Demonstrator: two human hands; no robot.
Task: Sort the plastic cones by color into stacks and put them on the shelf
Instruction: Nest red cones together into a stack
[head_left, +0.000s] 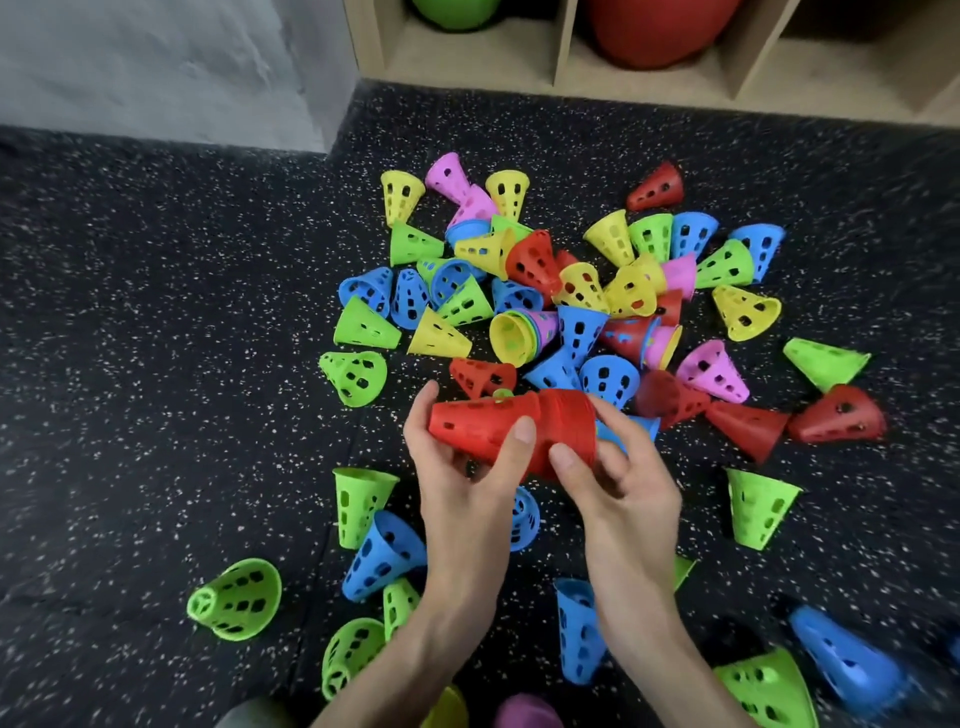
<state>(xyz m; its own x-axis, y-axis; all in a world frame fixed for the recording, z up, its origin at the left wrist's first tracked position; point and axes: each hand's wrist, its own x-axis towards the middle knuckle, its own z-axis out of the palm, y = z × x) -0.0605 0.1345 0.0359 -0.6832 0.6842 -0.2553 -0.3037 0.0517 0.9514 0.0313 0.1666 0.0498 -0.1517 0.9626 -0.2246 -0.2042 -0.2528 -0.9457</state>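
A stack of red cones (511, 431) lies sideways in both my hands, just above the floor, narrow end to the left. My left hand (462, 478) grips the narrow end, thumb on top. My right hand (618, 467) holds the wide rims with thumb and fingers curled round them. Beyond the stack spreads a heap of loose perforated cones (561, 291) in yellow, blue, green, pink and red. Loose red cones (748, 421) lie to the right of my hands. The wooden shelf (563, 47) stands at the top, on the far side of the heap.
Green cones (236, 597) and blue cones (382, 556) are scattered on the black speckled floor (156, 364) near my arms. The shelf compartments hold a green ball (457, 13) and a red ball (660, 31). A grey wall (156, 62) meets the floor at the top left.
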